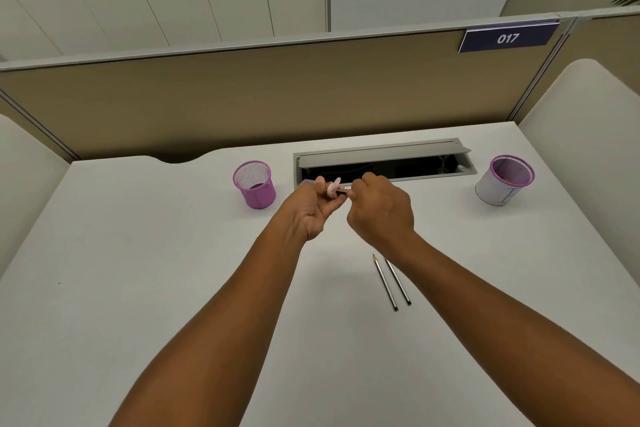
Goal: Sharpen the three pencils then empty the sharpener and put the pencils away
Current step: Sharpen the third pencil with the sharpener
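My left hand is shut on a small pale pink sharpener, held above the white desk. My right hand is closed on a dark pencil whose short visible end meets the sharpener; the rest of it is hidden in my fist. Two more dark pencils lie side by side on the desk, below my right wrist, tips pointing away from me. A purple mesh cup stands left of my hands. A second mesh cup, purple-rimmed with a white wrap, stands at the far right.
A grey cable hatch with its lid raised is set into the desk just behind my hands. A tan partition closes off the back, and white side panels flank the desk.
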`<action>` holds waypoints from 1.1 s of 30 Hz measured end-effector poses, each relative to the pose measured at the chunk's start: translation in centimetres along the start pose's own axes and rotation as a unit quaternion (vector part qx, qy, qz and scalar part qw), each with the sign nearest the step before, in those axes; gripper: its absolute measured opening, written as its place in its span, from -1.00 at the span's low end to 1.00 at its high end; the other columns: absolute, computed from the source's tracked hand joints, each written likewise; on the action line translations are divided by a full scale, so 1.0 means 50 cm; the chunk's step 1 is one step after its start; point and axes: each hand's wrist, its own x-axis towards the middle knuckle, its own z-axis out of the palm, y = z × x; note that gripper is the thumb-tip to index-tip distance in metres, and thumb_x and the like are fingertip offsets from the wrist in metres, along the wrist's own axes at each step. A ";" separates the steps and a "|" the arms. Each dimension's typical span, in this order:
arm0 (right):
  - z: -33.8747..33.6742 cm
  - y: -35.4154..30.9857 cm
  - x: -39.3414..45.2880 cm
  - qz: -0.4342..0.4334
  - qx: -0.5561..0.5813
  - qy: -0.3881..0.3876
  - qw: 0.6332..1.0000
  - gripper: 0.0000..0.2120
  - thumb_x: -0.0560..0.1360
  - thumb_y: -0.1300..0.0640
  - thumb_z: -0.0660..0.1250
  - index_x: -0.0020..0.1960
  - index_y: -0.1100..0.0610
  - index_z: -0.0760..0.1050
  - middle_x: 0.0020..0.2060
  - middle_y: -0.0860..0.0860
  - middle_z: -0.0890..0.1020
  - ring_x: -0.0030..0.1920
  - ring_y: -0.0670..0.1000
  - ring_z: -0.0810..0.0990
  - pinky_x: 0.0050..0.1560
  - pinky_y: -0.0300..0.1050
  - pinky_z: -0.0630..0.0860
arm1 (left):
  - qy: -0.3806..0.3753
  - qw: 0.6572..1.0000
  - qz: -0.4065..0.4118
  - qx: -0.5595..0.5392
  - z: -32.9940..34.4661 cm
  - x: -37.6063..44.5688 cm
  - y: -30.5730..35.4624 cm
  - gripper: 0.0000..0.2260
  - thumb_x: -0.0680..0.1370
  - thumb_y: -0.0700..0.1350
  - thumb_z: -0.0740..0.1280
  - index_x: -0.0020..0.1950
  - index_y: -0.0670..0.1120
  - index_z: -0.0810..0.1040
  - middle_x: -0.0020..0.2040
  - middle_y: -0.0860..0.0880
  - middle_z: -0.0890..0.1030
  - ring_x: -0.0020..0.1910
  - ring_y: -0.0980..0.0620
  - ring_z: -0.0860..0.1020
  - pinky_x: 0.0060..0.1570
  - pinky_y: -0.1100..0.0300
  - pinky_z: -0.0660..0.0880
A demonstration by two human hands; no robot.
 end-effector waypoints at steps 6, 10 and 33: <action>-0.044 -0.013 0.053 0.308 0.214 -0.223 0.900 -0.77 0.51 0.11 0.23 -0.29 0.16 0.46 -0.36 0.02 0.48 -0.36 0.01 0.41 -0.37 -0.17 0.28 | -0.037 0.999 -0.003 0.002 -0.003 -0.003 -0.004 -0.69 0.66 -0.21 0.15 0.39 -0.22 0.37 0.14 -0.24 0.58 0.20 -0.19 0.55 0.32 -0.09 0.40; -0.063 0.006 0.071 0.430 0.396 -0.325 0.744 -0.70 0.60 0.12 0.15 -0.21 0.22 0.52 -0.41 0.02 0.41 -0.47 -0.09 0.21 -0.50 -0.25 0.14 | -0.041 0.999 -0.001 0.026 -0.010 -0.001 -0.004 -0.78 0.64 -0.15 0.20 0.17 -0.27 0.48 0.07 -0.22 0.60 -0.04 -0.13 0.62 0.24 -0.06 0.48; -0.036 0.006 0.043 0.408 0.374 -0.295 0.779 -0.76 0.54 0.15 0.14 -0.19 0.23 0.51 -0.31 0.08 0.44 -0.39 -0.02 0.30 -0.39 -0.17 0.24 | -0.007 0.999 -0.011 0.033 -0.007 -0.001 -0.006 -0.86 0.63 -0.19 0.21 -0.06 -0.20 0.50 -0.09 -0.20 0.61 -0.16 -0.13 0.63 0.23 -0.08 0.48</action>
